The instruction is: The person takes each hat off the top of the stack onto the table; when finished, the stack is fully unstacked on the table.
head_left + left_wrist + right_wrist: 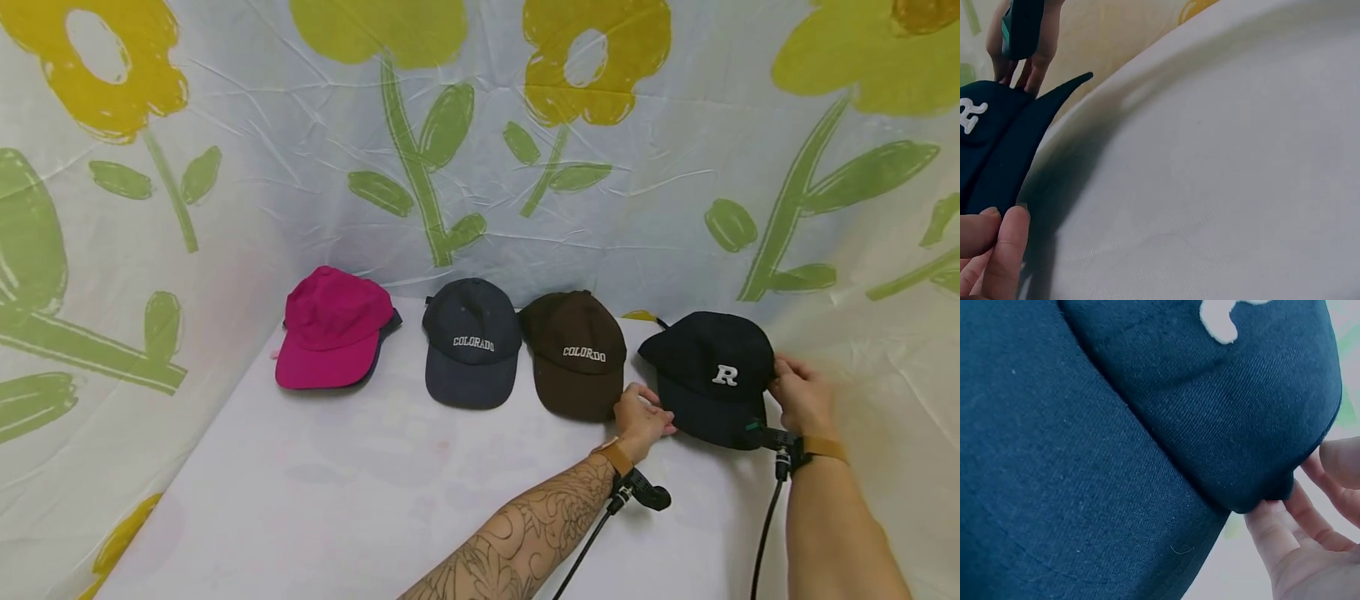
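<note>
A dark baseball cap with a white letter R is at the right end of a row of caps. My left hand pinches the edge of its brim; in the left wrist view the thumb and a finger meet at the brim corner. On the cap's other side, my right hand grips the lower edge of the crown. Its fingertips tuck under that edge in the right wrist view. Just left of my left hand lies a brown cap with white lettering.
Farther left on the white table are a dark grey cap lettered COLORADO and a pink cap with a dark one partly under it. A flower-printed cloth hangs behind and at both sides. Cables run from the wrist cameras.
</note>
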`<state>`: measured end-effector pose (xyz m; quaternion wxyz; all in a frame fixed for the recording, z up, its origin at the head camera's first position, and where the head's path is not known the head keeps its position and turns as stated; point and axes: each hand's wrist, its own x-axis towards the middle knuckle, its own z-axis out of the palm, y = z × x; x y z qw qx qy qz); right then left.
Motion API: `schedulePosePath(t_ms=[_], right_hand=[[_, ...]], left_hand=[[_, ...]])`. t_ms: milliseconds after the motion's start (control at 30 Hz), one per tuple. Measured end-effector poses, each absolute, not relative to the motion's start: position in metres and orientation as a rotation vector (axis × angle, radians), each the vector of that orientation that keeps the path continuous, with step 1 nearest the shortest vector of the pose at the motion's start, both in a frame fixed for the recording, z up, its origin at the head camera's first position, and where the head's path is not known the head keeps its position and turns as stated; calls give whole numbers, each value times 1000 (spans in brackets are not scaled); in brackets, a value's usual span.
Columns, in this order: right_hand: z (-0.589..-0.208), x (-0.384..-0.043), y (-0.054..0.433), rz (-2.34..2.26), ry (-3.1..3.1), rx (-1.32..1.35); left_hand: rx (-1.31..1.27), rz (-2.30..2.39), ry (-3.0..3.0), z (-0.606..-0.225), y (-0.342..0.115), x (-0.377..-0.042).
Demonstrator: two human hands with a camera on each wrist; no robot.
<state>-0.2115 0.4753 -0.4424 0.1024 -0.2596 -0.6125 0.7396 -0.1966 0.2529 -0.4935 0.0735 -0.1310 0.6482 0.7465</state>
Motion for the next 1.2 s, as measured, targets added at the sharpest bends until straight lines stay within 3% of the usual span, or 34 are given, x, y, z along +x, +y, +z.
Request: schedulePosePath(t_ms=[233, 500, 1200], right_hand=[[-450, -216, 472, 2081, -1853, -874], [-456, -214, 470, 1934, -2089, -1003], [-475, -220, 468, 1827, -2344, -845]], left_hand=[[-414, 2133, 2122, -498, 257, -200], [-188, 1901, 2397, -493, 253, -196], [-116, 1693, 2453, -489, 255, -196]])
